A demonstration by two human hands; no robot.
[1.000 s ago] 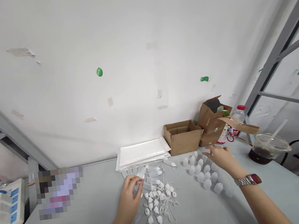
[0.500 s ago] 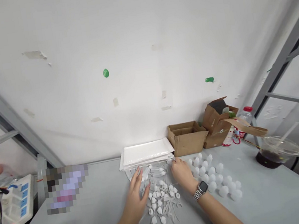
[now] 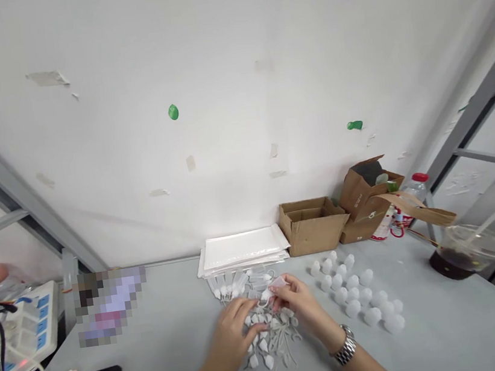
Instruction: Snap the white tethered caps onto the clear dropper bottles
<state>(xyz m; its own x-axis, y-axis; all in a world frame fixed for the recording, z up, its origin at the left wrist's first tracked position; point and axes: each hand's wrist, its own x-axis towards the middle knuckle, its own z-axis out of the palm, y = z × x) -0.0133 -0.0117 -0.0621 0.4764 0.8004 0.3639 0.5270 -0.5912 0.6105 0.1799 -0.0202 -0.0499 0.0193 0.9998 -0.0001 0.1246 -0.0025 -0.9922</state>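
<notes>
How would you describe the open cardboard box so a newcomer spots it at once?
Find the grey table below the white wall. At the table's back, the box stands between a flat white stack and a brown paper bag. Its open top sets it apart from the stack, its squat shape from the taller bag.

Corded caps (image 3: 264,346) are white, rounded pieces (image 3: 352,282) milky white, the box (image 3: 315,235) brown (the bottle top (image 3: 420,177) red), the table (image 3: 169,317) grey.
</notes>
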